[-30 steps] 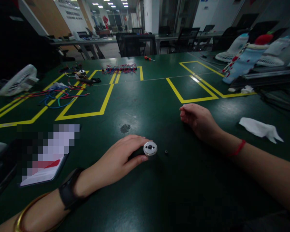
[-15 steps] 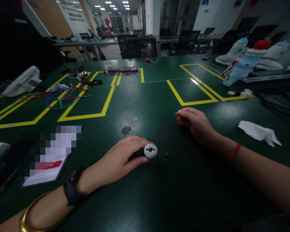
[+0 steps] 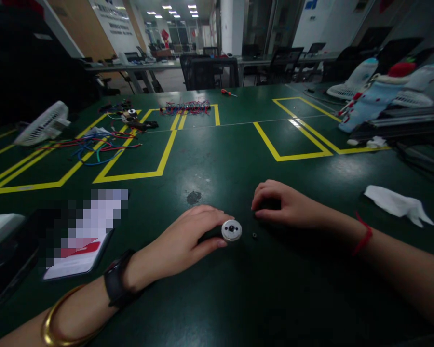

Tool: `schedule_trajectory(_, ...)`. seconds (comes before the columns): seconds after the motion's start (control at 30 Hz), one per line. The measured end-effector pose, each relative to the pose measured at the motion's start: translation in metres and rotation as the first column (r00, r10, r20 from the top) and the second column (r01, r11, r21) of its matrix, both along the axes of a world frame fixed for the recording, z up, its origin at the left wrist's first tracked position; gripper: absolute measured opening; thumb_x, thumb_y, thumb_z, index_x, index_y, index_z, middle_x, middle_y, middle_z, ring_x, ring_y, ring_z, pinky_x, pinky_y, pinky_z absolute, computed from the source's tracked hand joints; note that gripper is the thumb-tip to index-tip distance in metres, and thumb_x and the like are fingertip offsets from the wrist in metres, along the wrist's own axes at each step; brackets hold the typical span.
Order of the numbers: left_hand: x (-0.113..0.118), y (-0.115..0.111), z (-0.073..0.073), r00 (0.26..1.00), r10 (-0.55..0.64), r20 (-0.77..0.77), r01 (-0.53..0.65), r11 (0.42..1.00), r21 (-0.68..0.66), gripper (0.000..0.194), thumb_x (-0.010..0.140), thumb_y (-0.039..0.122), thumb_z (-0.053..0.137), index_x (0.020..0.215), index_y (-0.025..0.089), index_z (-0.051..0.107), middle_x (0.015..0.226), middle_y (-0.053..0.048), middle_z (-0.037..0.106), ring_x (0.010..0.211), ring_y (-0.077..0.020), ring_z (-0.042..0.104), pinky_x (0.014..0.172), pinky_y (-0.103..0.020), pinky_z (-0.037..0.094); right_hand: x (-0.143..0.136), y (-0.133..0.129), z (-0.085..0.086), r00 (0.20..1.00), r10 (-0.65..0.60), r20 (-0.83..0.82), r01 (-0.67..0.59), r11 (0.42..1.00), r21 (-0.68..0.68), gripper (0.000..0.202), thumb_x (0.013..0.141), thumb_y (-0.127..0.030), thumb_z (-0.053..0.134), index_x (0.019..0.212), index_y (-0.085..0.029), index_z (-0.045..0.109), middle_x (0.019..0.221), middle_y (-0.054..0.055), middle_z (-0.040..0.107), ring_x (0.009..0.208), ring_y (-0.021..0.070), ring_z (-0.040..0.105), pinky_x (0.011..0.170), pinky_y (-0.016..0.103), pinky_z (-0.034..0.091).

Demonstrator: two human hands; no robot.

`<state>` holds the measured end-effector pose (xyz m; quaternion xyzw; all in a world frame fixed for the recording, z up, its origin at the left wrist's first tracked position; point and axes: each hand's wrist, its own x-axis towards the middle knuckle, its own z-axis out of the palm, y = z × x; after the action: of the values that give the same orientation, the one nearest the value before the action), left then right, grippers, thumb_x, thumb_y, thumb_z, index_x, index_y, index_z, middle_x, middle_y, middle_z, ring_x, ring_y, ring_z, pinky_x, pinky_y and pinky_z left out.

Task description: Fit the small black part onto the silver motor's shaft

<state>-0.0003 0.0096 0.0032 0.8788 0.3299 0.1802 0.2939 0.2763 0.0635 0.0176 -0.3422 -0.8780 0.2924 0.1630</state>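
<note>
My left hand (image 3: 190,236) grips a round silver metal part (image 3: 232,231) between thumb and fingers, close to the tabletop. The part's flat upper face has a dark centre and small dark holes; its lower side is mostly hidden. A tiny dark ring-shaped piece (image 3: 254,235) lies just right of it on the table. My right hand (image 3: 280,201) is above and to the right of that little ring, apart from it. Its fingers are curled, with a gap between index finger and thumb, and I see nothing held there.
On the green table (image 3: 217,299) a phone (image 3: 81,260) lies at left. Tangled wires (image 3: 97,144), a white fan (image 3: 45,123) and a wire bundle (image 3: 186,107) sit farther back. White tissue (image 3: 398,205) and a light-blue plush figure (image 3: 369,103) are at right. A screwdriver (image 3: 228,93) rests at the back.
My right hand has come down and left, closer to the small ring, and its thumb and index finger have parted. The left hand keeps hold of the metal part; the view shifted slightly.
</note>
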Motion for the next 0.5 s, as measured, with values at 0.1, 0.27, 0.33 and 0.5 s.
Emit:
schedule_trajectory(0.1, 0.000, 0.000, -0.001, 1.000, -0.005, 0.008, 0.005, 1.000, 0.001, 0.038, 0.095, 0.029, 0.059, 0.133, 0.028, 0.052, 0.125, -0.006, 0.061, 0.116, -0.0249, 0.054, 0.100, -0.044, 0.042, 0.002, -0.006, 0.008, 0.989, 0.124, 0.079, -0.124, 0.992, 0.000, 0.018, 0.075, -0.032, 0.076, 0.091, -0.024, 0.072, 0.100, 0.003, 0.063, 0.098, 0.0228, 0.055, 0.087, 0.040, 0.039)
schedule_trajectory(0.27, 0.000, 0.000, 0.000, 1.000, -0.004, -0.004, 0.003, 1.000, -0.011, 0.040, 0.094, 0.025, 0.060, 0.133, 0.029, 0.051, 0.126, -0.004, 0.061, 0.117, -0.0232, 0.052, 0.101, -0.042, 0.040, -0.003, -0.015, 0.006, 0.976, 0.182, 0.122, -0.190, 0.980, 0.061, 0.016, 0.075, -0.033, 0.076, 0.089, -0.026, 0.074, 0.093, 0.002, 0.061, 0.092, 0.0217, 0.054, 0.085, 0.040, 0.037)
schedule_trajectory(0.33, 0.000, 0.000, 0.001, 1.000, -0.004, -0.008, 0.004, 1.000, -0.020, 0.039, 0.095, 0.024, 0.059, 0.132, 0.029, 0.050, 0.126, -0.003, 0.060, 0.117, -0.0221, 0.051, 0.102, -0.040, 0.040, -0.006, -0.017, 0.003, 0.979, 0.176, 0.099, -0.182, 0.982, 0.058, 0.012, 0.079, -0.032, 0.074, 0.089, -0.025, 0.074, 0.092, 0.002, 0.060, 0.090, 0.0203, 0.055, 0.084, 0.039, 0.039)
schedule_trajectory(0.5, 0.001, 0.000, 0.000, 1.000, 0.002, 0.014, -0.002, 1.000, -0.001, 0.036, 0.094, 0.025, 0.061, 0.128, 0.028, 0.053, 0.123, -0.004, 0.062, 0.114, -0.0224, 0.054, 0.099, -0.040, 0.042, -0.021, -0.029, 0.011, 0.964, 0.019, -0.265, -0.007, 0.999, 0.044, 0.014, 0.088, -0.027, 0.065, 0.100, -0.020, 0.069, 0.097, 0.004, 0.059, 0.089, 0.0157, 0.059, 0.078, 0.029, 0.047)
